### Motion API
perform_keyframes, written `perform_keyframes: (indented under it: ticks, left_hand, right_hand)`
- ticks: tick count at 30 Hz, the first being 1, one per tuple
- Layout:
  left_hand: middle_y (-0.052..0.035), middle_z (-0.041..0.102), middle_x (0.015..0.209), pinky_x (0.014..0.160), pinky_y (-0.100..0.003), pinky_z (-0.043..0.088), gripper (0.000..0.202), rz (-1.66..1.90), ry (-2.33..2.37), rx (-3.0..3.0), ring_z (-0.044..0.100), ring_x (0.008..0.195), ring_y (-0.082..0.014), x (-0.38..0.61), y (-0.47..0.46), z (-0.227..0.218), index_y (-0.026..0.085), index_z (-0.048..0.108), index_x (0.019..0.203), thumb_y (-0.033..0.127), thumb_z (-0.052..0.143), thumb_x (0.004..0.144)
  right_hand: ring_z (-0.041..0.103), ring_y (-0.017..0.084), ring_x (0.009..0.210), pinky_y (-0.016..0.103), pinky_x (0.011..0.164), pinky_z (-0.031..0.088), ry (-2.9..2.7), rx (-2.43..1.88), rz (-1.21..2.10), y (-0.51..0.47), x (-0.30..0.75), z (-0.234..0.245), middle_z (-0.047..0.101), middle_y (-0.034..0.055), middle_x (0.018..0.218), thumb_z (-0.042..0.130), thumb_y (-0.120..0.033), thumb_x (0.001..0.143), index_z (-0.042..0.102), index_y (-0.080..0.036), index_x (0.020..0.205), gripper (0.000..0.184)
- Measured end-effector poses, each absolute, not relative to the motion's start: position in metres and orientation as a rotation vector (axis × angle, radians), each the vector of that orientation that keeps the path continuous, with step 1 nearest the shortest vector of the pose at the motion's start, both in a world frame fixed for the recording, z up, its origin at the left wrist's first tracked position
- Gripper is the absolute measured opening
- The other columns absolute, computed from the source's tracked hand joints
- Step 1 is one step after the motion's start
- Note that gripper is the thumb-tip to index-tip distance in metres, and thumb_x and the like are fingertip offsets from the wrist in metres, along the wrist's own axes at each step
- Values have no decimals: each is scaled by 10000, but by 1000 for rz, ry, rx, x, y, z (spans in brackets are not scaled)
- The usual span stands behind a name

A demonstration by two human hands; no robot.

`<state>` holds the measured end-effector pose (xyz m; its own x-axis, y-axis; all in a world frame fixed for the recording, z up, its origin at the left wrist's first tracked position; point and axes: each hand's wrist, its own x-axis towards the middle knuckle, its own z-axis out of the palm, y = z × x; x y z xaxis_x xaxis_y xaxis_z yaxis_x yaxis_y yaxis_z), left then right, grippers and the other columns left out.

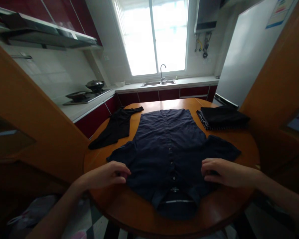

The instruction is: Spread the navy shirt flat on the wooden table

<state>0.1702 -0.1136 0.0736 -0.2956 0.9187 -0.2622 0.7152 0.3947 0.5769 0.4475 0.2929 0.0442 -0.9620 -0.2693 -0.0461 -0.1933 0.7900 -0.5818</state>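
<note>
A dark navy short-sleeved button shirt [168, 146] lies spread flat, front up, on a round wooden table [224, 202], its collar toward me. My left hand [109, 174] rests on the shirt's left shoulder near the sleeve, fingers curled on the fabric. My right hand [220, 172] presses on the right shoulder by the other sleeve, fingers bent against the cloth.
A loose black garment [114, 127] lies at the table's far left. A folded dark stack [223, 118] sits at the far right. Beyond are a counter with a sink [159, 83], a stove with pans [86, 93], and a white fridge [246, 56]. Wooden panels flank both sides.
</note>
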Motion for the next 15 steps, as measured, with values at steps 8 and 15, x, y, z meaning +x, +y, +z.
perform_keyframes:
  ticks: [8,15]
  left_hand:
    - [-58,751,871,699,-247,531,385,933,2657,1004,691,806,-202,15,-16,87,152,738,995,443,720,744]
    - [-81,749,796,634,-214,513,230,977,2889,643,684,685,-163,-82,67,60,120,733,901,249,739,710]
  right_hand:
    - [673,178,771,235,708,490,3279,424,-703,399,299,80,751,64,878,593,-261,864,741,-154,979,216]
    - [672,237,1049,259,878,483,3163,942,-437,454,184,61,741,160,1086,579,-213,877,759,-109,1010,247]
